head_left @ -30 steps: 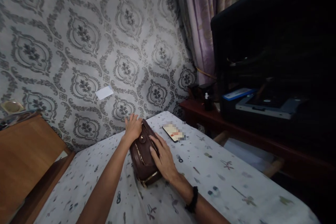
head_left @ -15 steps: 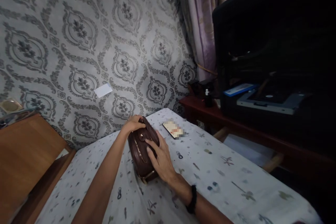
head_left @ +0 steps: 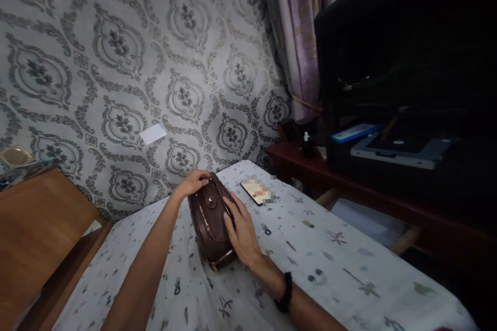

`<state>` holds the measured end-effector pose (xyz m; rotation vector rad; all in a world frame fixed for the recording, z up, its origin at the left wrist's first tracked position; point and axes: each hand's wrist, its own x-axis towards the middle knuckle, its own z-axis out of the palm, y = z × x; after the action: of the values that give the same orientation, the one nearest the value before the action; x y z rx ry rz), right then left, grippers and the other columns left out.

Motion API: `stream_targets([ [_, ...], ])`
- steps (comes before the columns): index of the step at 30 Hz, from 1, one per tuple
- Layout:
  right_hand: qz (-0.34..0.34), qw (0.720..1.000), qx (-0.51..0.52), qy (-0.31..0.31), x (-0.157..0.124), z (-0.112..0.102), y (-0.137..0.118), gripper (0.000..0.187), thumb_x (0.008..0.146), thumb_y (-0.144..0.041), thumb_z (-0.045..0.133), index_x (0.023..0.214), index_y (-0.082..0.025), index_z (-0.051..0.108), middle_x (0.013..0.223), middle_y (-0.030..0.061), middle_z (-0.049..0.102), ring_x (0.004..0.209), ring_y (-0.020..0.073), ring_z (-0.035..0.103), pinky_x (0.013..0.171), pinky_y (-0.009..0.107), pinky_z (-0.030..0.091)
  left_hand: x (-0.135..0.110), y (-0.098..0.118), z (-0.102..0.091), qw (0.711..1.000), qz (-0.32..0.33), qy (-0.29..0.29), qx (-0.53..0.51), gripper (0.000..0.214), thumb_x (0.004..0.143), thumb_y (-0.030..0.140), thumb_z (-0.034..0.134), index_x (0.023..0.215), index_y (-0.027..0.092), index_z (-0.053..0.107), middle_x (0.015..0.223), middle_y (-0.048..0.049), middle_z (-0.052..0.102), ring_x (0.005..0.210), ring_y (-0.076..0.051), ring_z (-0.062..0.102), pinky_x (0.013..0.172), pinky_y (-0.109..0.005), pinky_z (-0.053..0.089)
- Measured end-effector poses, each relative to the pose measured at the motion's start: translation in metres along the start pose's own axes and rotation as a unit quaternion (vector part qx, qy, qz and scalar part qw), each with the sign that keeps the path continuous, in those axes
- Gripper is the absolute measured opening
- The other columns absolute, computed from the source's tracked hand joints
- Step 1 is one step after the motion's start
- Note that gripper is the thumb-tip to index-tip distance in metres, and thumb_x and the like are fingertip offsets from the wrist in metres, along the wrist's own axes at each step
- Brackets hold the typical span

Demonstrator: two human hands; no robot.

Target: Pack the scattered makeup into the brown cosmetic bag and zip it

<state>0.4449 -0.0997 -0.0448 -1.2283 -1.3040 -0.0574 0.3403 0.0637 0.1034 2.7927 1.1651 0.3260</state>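
Observation:
A dark brown zip bag [head_left: 209,222] stands tilted on its edge on a white patterned bedsheet [head_left: 318,264]. My left hand [head_left: 191,183] curls over the bag's far top end, fingers closed on it. Against the bag's right side rests my right hand [head_left: 241,231], fingers pressed along the zip edge; a black band is on that wrist. A phone [head_left: 255,191] lies flat on the sheet just beyond the bag, to the right.
A wooden cabinet [head_left: 34,227] stands at the left. A dark red shelf [head_left: 349,186] at the right carries a small bottle [head_left: 306,146], a blue-edged item and a large black screen [head_left: 404,57]. Patterned wallpaper and a purple curtain [head_left: 298,31] lie behind.
The bag has been tipped up from lying flat to standing more on its edge. My left hand has closed over its far end; my right hand shifted along its side.

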Motion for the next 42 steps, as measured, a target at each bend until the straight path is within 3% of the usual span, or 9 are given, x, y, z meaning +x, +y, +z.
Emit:
stream_targets([
  [6, 0.0, 1.0, -0.005, -0.003, -0.001, 0.002, 0.001, 0.043, 0.101, -0.03, 0.039, 0.141, -0.022, 0.051, 0.152, 0.0125, 0.046, 0.139, 0.0257, 0.044, 0.114, 0.052, 0.04, -0.003, 0.01, 0.015, 0.994, -0.035, 0.089, 0.053, 0.019, 0.089, 0.022, 0.056, 0.096, 0.021, 0.074, 0.103, -0.0079, 0.073, 0.102, -0.024, 0.063, 0.093, -0.037, 0.046],
  [11, -0.005, 1.0, -0.011, -0.006, -0.001, 0.002, 0.001, 0.043, 0.101, -0.029, 0.038, 0.141, -0.023, 0.051, 0.151, 0.0125, 0.047, 0.138, 0.0256, 0.045, 0.113, 0.052, 0.041, -0.013, 0.021, 0.017, 0.988, -0.035, 0.119, 0.088, 0.017, 0.088, 0.019, 0.055, 0.092, 0.02, 0.072, 0.106, -0.0096, 0.069, 0.109, -0.028, 0.058, 0.096, -0.042, 0.043],
  [23, -0.015, 0.999, -0.036, -0.024, 0.003, -0.003, -0.004, 0.045, 0.101, -0.028, 0.035, 0.143, -0.024, 0.05, 0.15, 0.0124, 0.047, 0.137, 0.0269, 0.046, 0.111, 0.053, 0.042, -0.027, 0.033, 0.005, 0.987, 0.032, 0.116, 0.11, 0.019, 0.089, 0.016, 0.052, 0.091, 0.023, 0.07, 0.099, -0.0057, 0.067, 0.105, -0.025, 0.057, 0.097, -0.04, 0.041],
  [32, -0.013, 0.998, -0.049, -0.037, 0.005, -0.004, -0.005, 0.041, 0.101, -0.027, 0.037, 0.138, -0.025, 0.054, 0.147, 0.0123, 0.05, 0.134, 0.0277, 0.048, 0.109, 0.054, 0.044, -0.027, 0.048, 0.007, 0.979, 0.018, 0.135, 0.153, 0.025, 0.092, 0.014, 0.045, 0.094, 0.02, 0.069, 0.107, -0.0124, 0.066, 0.113, -0.032, 0.052, 0.101, -0.053, 0.034],
  [42, -0.012, 0.998, -0.041, -0.043, 0.004, -0.004, -0.002, 0.043, 0.102, -0.029, 0.035, 0.142, -0.022, 0.05, 0.149, 0.0138, 0.048, 0.137, 0.0279, 0.045, 0.111, 0.055, 0.041, -0.044, 0.065, -0.005, 0.982, 0.064, 0.083, 0.158, 0.02, 0.089, 0.012, 0.05, 0.088, 0.021, 0.068, 0.098, -0.0073, 0.065, 0.108, -0.028, 0.054, 0.103, -0.05, 0.032],
])
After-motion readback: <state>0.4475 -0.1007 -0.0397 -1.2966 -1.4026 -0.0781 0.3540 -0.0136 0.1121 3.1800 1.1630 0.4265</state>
